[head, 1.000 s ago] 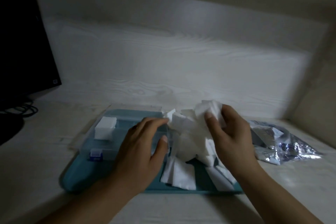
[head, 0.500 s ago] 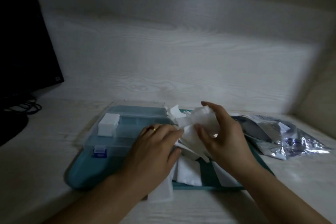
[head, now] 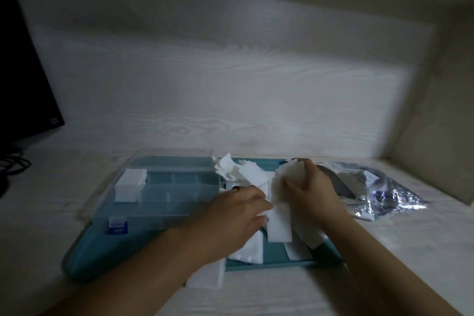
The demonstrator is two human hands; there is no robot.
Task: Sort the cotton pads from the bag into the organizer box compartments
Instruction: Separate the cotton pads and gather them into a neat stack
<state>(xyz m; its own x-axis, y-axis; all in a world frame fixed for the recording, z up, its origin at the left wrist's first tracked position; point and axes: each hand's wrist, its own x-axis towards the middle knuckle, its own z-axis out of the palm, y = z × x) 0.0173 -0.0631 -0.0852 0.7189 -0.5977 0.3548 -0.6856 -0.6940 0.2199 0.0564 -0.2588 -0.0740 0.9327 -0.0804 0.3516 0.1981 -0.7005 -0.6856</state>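
Observation:
A clear organizer box (head: 164, 188) stands on the left of a teal tray (head: 84, 251). One stack of white cotton pads (head: 129, 185) fills its far-left compartment. Loose cotton pads (head: 246, 174) lie heaped on the tray's right half, and one pad (head: 205, 274) hangs over the front rim. My right hand (head: 311, 194) grips a bunch of pads (head: 289, 172) above the heap. My left hand (head: 238, 215) lies on the heap beside it, fingertips touching a long pad (head: 278, 223). The silver bag (head: 379, 192) lies to the right of the tray.
A dark monitor (head: 23, 84) with cables (head: 12, 167) stands at the far left. A pale wood-grain wall (head: 230, 84) closes the back, and a side wall (head: 441, 136) closes the right. Bare desk runs along the front.
Both hands came down from above the tray onto the heap. The right hand's bunch of pads sank lower, and the left hand moved right against it.

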